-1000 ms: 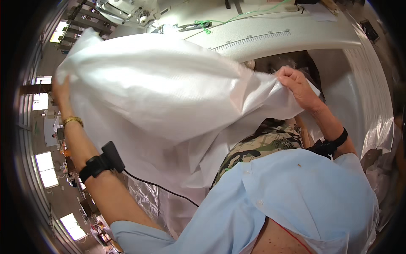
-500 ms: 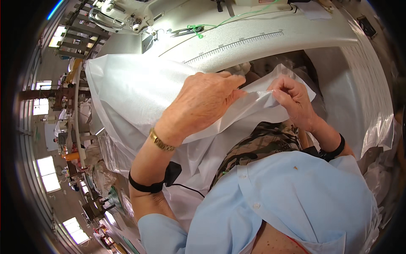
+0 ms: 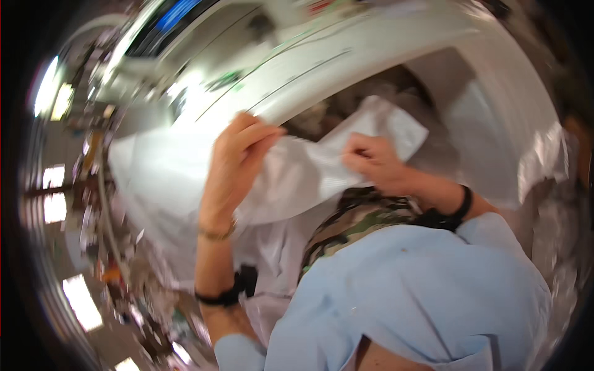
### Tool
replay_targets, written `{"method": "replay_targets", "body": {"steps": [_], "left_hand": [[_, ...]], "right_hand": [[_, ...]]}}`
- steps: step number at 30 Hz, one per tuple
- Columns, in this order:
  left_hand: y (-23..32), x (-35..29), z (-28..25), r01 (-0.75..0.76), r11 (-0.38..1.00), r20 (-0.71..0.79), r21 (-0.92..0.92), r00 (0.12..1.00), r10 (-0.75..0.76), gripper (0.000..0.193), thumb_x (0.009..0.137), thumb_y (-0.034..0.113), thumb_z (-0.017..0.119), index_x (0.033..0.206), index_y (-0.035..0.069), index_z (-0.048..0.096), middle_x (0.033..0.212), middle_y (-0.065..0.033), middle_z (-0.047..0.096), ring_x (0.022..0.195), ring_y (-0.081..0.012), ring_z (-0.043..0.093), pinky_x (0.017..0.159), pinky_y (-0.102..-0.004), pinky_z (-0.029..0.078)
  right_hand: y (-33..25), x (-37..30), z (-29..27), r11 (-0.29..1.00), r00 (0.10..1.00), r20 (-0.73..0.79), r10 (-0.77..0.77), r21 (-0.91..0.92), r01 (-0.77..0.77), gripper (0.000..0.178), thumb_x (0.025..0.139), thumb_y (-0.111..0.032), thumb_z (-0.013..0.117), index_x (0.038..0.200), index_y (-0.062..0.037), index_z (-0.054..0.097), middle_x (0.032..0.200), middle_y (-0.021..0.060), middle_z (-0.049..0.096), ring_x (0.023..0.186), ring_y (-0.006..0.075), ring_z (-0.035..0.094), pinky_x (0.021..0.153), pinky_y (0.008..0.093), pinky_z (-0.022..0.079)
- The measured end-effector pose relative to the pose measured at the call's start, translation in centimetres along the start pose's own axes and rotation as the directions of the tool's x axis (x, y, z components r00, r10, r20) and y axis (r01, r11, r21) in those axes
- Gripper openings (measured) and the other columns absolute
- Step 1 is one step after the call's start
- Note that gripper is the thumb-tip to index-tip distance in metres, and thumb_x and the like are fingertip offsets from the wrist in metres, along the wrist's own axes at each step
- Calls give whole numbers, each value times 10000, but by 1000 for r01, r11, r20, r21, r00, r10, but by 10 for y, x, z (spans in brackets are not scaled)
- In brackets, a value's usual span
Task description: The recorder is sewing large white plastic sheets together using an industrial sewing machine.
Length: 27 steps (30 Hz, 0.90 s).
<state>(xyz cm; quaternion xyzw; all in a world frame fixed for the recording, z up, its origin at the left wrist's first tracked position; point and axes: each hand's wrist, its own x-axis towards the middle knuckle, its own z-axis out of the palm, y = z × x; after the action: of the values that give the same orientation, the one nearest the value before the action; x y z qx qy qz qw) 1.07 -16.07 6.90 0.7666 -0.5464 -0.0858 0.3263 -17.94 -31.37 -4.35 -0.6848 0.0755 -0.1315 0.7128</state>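
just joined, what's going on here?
Someone in a light-blue shirt is handling a large white sheet beside a pale work table. The right hand is curled at the sheet, near a corner that sticks out past it. The left hand is raised at the sheet's table side, fingers bent. Motion blur hides whether either hand actually grips it.

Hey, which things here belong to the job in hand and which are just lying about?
In the job, it seems:
white sheet
left hand, over the sheet
right hand, curled at the sheet

Just lying about, probably:
green thread on the pale worktable
crumpled plastic at far right
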Motion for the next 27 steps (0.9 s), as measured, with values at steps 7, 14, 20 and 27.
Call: {"method": "replay_targets", "body": {"steps": [7, 14, 20, 27], "left_hand": [[-26, -23, -19, 241, 812, -370, 531, 928, -34, 220, 908, 110, 637, 1098, -1, 625, 1066, -104, 626, 921, -219, 602, 739, -346, 502], [-97, -27, 0, 398, 791, -413, 466, 888, -204, 356, 954, 308, 616, 1157, 15, 607, 1175, -111, 626, 1008, -263, 617, 804, -355, 505], [-121, -20, -3, 430, 814, -441, 391, 864, -244, 408, 958, 336, 611, 1200, 7, 605, 1209, -140, 611, 1083, -245, 609, 879, -329, 504], [-145, -26, -14, 402, 840, -408, 364, 880, -244, 421, 975, 333, 583, 1231, -1, 592, 1243, -149, 595, 1181, -265, 562, 996, -356, 443]], "right_hand": [[4, 5, -16, 978, 933, -311, -179, -160, 134, 124, 936, -127, 560, 892, -17, 524, 702, 61, 521, 650, 108, 468, 596, 292, 417], [89, -65, -79, 903, 905, -423, -54, -407, -137, 147, 923, -207, 574, 947, -66, 607, 803, 157, 648, 743, 325, 645, 672, 391, 503], [230, -209, -197, 337, 621, -661, 420, -522, -784, 244, 878, -280, 551, 951, -78, 665, 921, 186, 656, 910, 367, 622, 799, 475, 473], [269, -325, -220, 46, 448, -559, 698, -589, -807, 350, 843, -340, 656, 1140, -154, 672, 1258, 159, 565, 1180, 353, 516, 992, 472, 423]]}}
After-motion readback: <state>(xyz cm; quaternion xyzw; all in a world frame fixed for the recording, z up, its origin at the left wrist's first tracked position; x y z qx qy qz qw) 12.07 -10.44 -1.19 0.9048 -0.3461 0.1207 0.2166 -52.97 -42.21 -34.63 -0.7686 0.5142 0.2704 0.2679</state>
